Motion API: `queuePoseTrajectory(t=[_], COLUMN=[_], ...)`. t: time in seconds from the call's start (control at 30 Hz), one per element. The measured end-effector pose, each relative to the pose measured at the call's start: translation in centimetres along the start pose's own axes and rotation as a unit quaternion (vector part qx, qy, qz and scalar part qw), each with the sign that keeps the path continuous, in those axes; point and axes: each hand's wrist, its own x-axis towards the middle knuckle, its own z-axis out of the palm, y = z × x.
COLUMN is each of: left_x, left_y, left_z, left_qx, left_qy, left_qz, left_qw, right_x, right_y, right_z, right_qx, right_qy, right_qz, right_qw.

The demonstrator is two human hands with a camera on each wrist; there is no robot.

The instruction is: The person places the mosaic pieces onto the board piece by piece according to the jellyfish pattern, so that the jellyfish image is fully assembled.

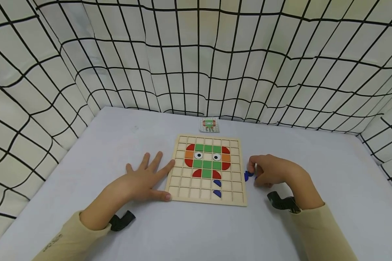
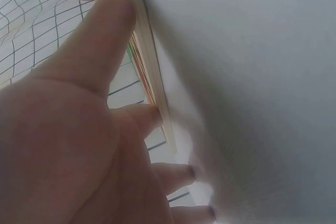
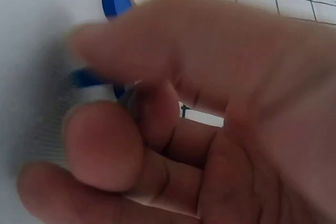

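Observation:
A wooden grid board (image 1: 190,194) lies on the table, with flat green, red and orange pieces and two eye pieces forming a figure. Two dark blue segment pieces (image 1: 217,194) lie low on its grid. My left hand (image 1: 140,183) is spread flat at the board's left edge, index finger and thumb touching it. Beyond the right edge, my right hand (image 1: 272,170) reaches down with curled fingers to several loose blue pieces (image 1: 246,175). In the right wrist view, a blurred blue piece (image 3: 86,78) shows below the thumb; whether it is pinched I cannot tell.
A small pattern card (image 1: 209,125) with a similar coloured figure lies behind the board. White walls with black netting (image 1: 199,58) enclose the table's back and sides. Black straps (image 1: 282,202) circle both wrists at the beige sleeves.

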Motion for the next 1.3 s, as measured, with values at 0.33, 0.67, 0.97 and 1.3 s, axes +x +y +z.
queuePoseTrajectory(t=[0.33,0.67,0.97,1.3], left_x=[0.0,0.5,-0.3,-0.4], left_y=[-0.5,-0.8,-0.5,-0.4], left_z=[0.1,-0.6,-0.3,-0.2], left_qx=[-0.001,0.004,-0.013,-0.016], left_qy=[0.001,-0.001,-0.003,0.001], left_qz=[0.004,0.002,0.010,0.013], left_qw=[1.0000,1.0000,0.9999,0.9998], right_x=[1.2,1.5,2.3,3.0], right_y=[-0.2,-6.2,-7.6,-8.1], right_z=[-0.4,-3.8,-0.8,0.7], right_qx=[0.037,0.061,0.037,0.014], right_qy=[0.041,0.078,0.091,0.099], right_qz=[-0.138,-0.208,-0.224,-0.249], right_qw=[0.9889,0.9730,0.9696,0.9633])
